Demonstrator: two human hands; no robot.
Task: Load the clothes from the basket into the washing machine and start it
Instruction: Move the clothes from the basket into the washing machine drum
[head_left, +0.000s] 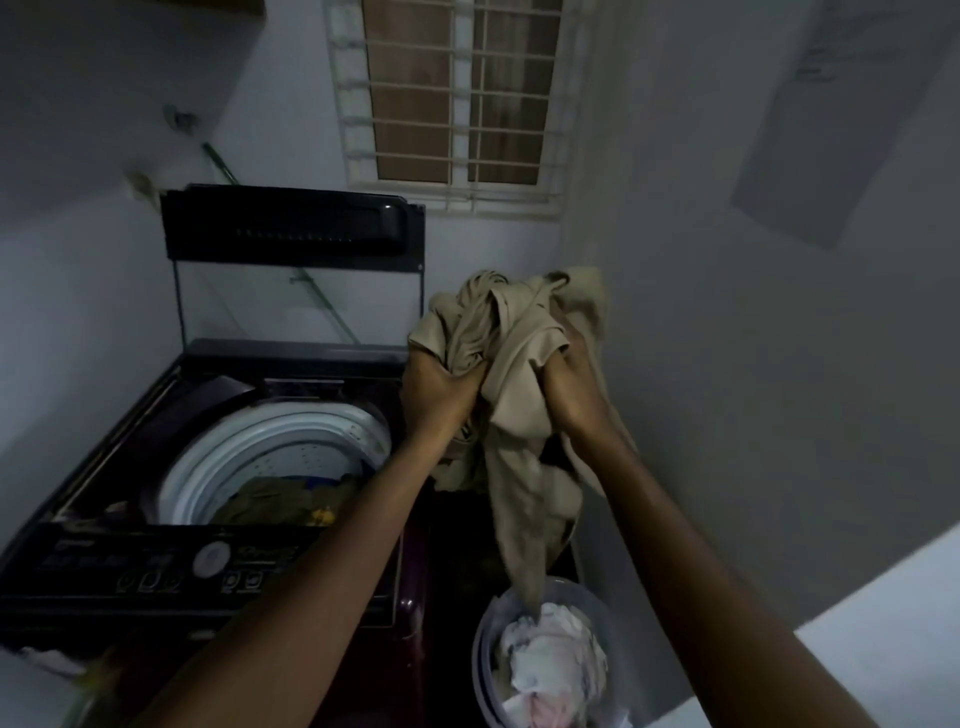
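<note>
A bunched beige garment (519, 374) hangs in the air to the right of the washing machine, its tail trailing down into the basket. My left hand (441, 392) grips its left side and my right hand (569, 389) grips its right side. The dark top-loading washing machine (104, 519) stands at the left with its lid (291, 228) raised. Olive and yellow clothes (280, 501) lie inside its white drum (249, 441). A round grey basket (485, 654) at the bottom holds white and pink clothes (553, 670).
The machine's control panel (171, 564) with a round dial faces me at the front. A barred window (457, 104) is on the back wall. A grey wall runs close along the right, and a white surface (893, 639) juts in at the lower right.
</note>
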